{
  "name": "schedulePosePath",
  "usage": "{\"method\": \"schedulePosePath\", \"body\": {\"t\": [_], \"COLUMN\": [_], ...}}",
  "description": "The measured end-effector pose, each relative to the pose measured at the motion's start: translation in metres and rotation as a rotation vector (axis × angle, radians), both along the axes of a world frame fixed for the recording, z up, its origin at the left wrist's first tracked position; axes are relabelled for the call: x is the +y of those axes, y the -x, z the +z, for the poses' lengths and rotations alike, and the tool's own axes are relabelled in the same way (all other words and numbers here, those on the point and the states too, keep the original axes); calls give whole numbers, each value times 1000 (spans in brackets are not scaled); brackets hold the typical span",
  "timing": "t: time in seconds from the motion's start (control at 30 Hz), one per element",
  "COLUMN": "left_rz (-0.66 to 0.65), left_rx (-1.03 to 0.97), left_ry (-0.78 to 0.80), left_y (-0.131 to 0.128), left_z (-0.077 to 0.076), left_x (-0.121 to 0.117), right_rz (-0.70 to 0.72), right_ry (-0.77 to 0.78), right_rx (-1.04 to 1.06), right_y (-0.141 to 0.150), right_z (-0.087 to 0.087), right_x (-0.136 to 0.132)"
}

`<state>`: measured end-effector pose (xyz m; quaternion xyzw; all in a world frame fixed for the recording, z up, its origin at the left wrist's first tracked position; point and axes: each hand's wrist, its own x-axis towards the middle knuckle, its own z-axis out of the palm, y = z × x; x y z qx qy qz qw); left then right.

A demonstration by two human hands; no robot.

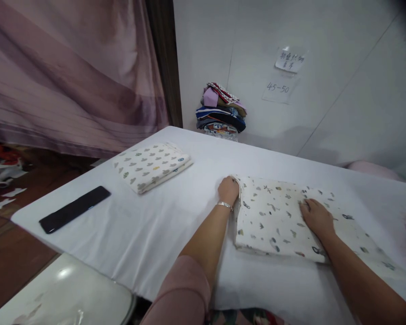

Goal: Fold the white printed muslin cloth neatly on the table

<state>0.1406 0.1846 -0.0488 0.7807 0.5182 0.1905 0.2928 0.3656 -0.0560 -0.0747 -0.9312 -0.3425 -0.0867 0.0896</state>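
A white cloth (274,221) with small grey, green and brown prints lies folded on the white-covered table, its right part stretching out in a thinner layer. My left hand (228,189), with a silver bracelet at the wrist, is closed on the cloth's far left corner. Over the right half of the cloth, my right hand (318,219) has its fingers curled in against the fabric. To the left rests a second folded cloth (152,164), white with grey cloud-like shapes, touched by neither hand.
A black phone (75,209) lies near the left edge of the table (128,234). Behind the table rises a stack of folded fabrics (221,110) against the wall with paper notes (277,88). A pink curtain (74,67) hangs at left. A white stool seat (67,289) stands below.
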Motion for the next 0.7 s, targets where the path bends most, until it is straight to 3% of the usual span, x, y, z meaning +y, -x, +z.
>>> {"method": "schedulePosePath", "body": {"t": [0.4, 0.7], "left_rz": [84, 61], "left_rx": [-36, -97], "left_ry": [85, 128], "left_y": [-6, -4], "left_z": [1, 0], "left_x": [15, 25], "right_rz": [-3, -17], "right_ry": [-31, -24], "right_rx": [20, 42], "right_y": [2, 2], "right_z": [0, 0], "right_x": [0, 1]}}
